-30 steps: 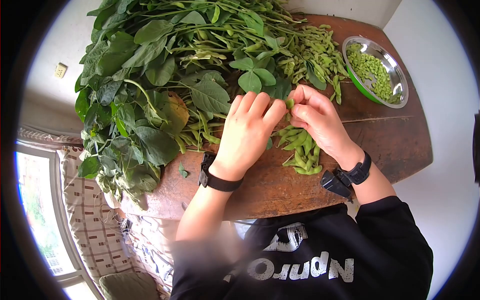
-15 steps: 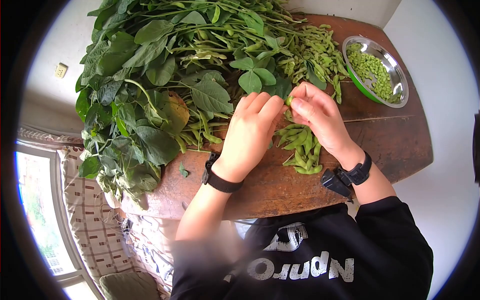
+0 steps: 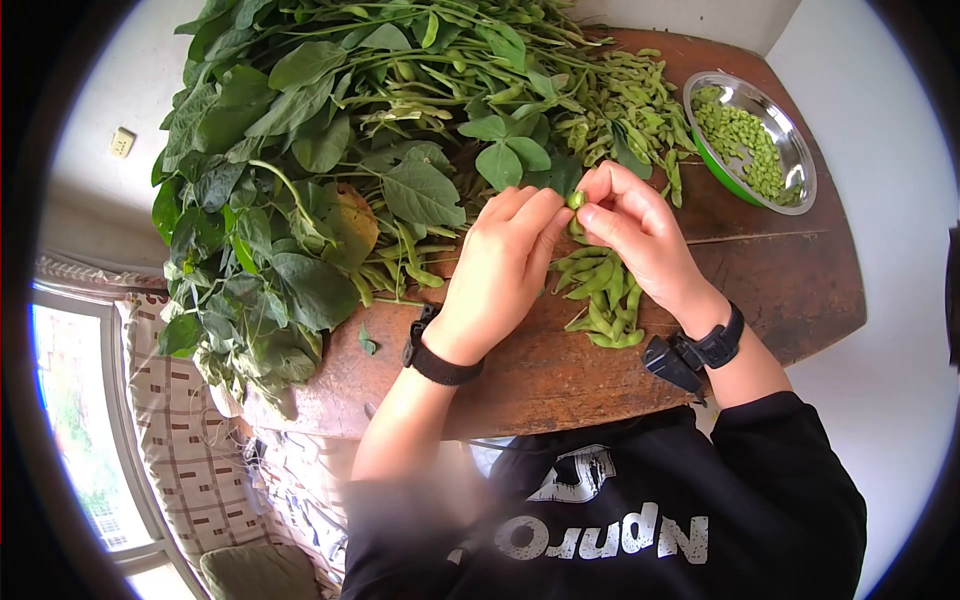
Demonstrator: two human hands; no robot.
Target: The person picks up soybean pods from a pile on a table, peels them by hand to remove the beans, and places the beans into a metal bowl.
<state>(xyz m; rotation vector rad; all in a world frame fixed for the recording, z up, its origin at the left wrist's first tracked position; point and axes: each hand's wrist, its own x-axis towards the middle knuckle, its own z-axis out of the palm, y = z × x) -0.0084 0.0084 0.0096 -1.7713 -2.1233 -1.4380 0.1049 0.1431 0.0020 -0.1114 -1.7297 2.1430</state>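
Note:
A green bean pod (image 3: 576, 200) is pinched between the fingertips of both hands above the table. My left hand (image 3: 508, 265) comes from the left with its fingers curled on the pod's left end, its fingertips mostly hidden. On the pod's right side, my right hand (image 3: 640, 235) grips with thumb and forefinger. Just below the hands lies a small pile of green pods (image 3: 606, 305) on the wooden table. Leafy bean stalks (image 3: 340, 150) are heaped beyond and to the left of my left hand.
A steel bowl with a green outside (image 3: 797, 150) holds shelled beans at the right back. More loose pods (image 3: 640, 105) lie left of it. The wooden table (image 3: 500, 390) has a curved front edge. A small leaf (image 3: 368, 340) lies near that edge.
The fingers of both hands have shifted slightly around the pod, and more of its green surface shows between them. The piles and the bowl look the same.

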